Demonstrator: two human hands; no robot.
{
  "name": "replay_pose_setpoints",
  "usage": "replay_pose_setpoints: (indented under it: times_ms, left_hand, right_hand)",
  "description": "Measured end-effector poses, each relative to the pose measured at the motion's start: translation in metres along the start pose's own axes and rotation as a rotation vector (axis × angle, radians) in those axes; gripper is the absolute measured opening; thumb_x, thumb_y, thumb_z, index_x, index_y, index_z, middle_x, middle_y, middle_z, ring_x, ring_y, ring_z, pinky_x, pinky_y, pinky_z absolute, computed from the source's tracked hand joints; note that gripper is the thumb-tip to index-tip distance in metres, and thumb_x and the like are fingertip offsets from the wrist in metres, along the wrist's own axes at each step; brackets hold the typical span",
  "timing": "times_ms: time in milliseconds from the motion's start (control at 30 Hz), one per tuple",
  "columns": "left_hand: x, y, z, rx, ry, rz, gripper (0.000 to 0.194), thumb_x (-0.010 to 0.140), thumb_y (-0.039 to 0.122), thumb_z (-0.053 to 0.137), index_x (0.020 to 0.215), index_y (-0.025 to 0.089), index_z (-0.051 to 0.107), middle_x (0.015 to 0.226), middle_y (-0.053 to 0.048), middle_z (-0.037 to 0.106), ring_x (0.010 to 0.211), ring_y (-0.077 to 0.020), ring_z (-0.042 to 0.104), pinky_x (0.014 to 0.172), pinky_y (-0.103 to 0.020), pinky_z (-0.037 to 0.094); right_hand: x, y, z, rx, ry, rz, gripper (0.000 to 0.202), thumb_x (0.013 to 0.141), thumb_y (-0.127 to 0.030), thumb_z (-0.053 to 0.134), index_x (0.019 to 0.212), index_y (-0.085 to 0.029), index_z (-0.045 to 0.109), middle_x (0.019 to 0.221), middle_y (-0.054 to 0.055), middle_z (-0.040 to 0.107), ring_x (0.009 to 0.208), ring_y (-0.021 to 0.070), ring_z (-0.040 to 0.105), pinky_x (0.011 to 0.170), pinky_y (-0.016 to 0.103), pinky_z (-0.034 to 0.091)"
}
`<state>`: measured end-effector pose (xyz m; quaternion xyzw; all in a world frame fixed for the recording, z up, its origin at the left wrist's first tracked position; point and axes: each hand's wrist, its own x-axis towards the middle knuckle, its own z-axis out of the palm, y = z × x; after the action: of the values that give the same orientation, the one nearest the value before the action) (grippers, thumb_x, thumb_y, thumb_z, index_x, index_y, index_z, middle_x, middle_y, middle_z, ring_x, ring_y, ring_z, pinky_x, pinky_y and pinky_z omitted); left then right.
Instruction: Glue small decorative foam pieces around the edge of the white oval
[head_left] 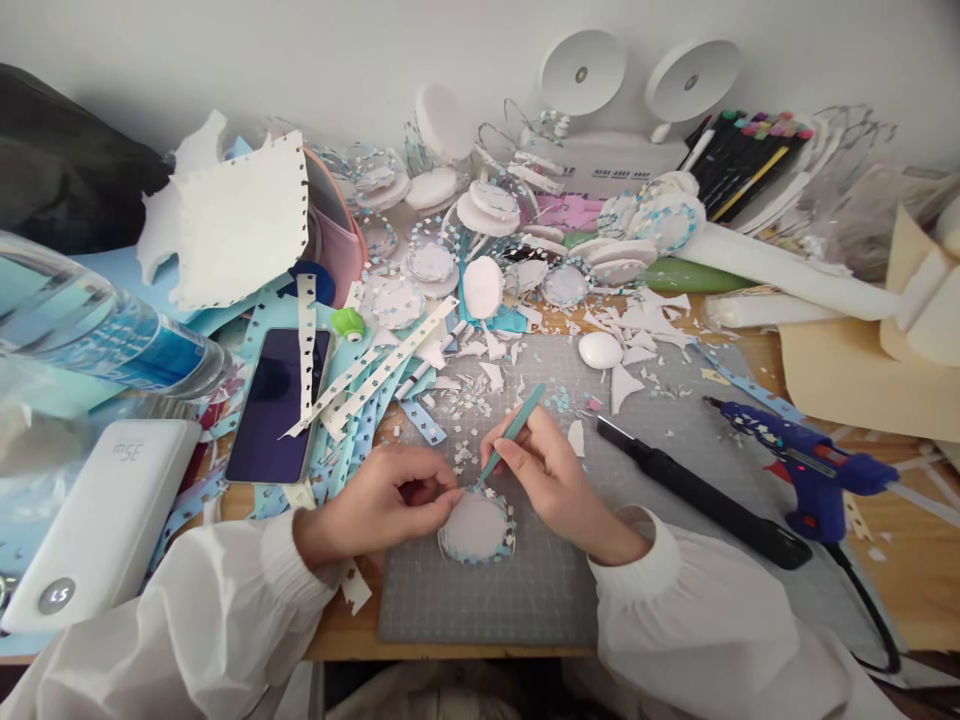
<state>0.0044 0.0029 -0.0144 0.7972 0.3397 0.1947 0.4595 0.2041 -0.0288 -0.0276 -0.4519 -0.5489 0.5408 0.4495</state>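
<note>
On the grey cutting mat [487, 610] lies a round white disc [477, 528], its rim ringed with small blue and white stars. My left hand [386, 497] is closed in a pinch at the disc's upper left edge. What sits between those fingertips is too small to make out. In my right hand [547, 470] is a pair of teal tweezers [517, 428], held like a pen. Their tips point down at the disc's upper rim, close to my left fingertips. Loose little paper stars [465, 455] are scattered just beyond both hands.
A blue glue gun [814, 465] and a black-handled tool [705, 495] lie at the right. To the left are a phone [274, 410], star-punched paper strips [390, 365], a white power bank [105, 520] and a water bottle [112, 325]. Several decorated discs [431, 262] pile up behind.
</note>
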Motion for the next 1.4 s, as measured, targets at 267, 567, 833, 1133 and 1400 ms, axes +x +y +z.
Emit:
replay_pose_setpoints:
  times_ms: [267,567,833,1133,1400]
  left_hand:
    - [-0.0003,-0.0027,-0.0001,-0.024,-0.004,-0.010,0.021,0.084,0.023,0.057,0.066,0.013,0.062,0.051,0.003,0.044,0.046,-0.0068,0.036,0.044,-0.018,0.028]
    - [0.0007,-0.0004,-0.0001,-0.042,-0.003,-0.028,0.022,0.084,0.024,0.057,0.065,0.013,0.062,0.051,0.003,0.045,0.047,-0.0070,0.036,0.044,-0.018,0.027]
    - [0.0020,-0.0014,0.0004,-0.054,0.008,-0.018,0.023,0.085,0.025,0.056,0.067,0.013,0.063,0.052,0.002,0.048,0.047,-0.0071,0.036,0.044,-0.017,0.027]
    - [0.0024,-0.0030,0.0003,-0.073,0.006,-0.026,0.021,0.084,0.025,0.057,0.068,0.013,0.063,0.052,0.003,0.047,0.047,-0.0071,0.036,0.044,-0.017,0.028]
    - [0.0015,-0.0028,0.0000,-0.095,0.013,-0.044,0.020,0.084,0.023,0.057,0.067,0.013,0.062,0.052,0.003,0.047,0.047,-0.0073,0.036,0.044,-0.018,0.027]
  right_hand:
    - [0.0005,0.0011,-0.0002,-0.021,0.003,-0.011,0.016,0.095,-0.036,0.046,0.089,-0.022,0.045,0.083,0.003,0.061,0.073,0.0136,0.058,0.067,0.030,0.053]
    - [0.0010,-0.0018,-0.0018,0.004,0.001,-0.016,0.016,0.095,-0.036,0.047,0.089,-0.022,0.046,0.082,0.003,0.061,0.072,0.0135,0.058,0.068,0.030,0.053]
    - [0.0026,-0.0016,-0.0031,-0.018,0.017,-0.036,0.016,0.095,-0.037,0.045,0.088,-0.023,0.045,0.080,0.002,0.063,0.069,0.0142,0.058,0.065,0.031,0.053]
    - [0.0031,-0.0020,-0.0029,0.036,0.014,-0.021,0.017,0.095,-0.039,0.048,0.089,-0.023,0.046,0.080,0.001,0.062,0.070,0.0140,0.059,0.067,0.030,0.051]
    - [0.0039,0.0006,-0.0025,0.067,0.024,-0.005,0.018,0.094,-0.040,0.049,0.090,-0.023,0.046,0.080,0.001,0.062,0.071,0.0142,0.058,0.066,0.030,0.050]
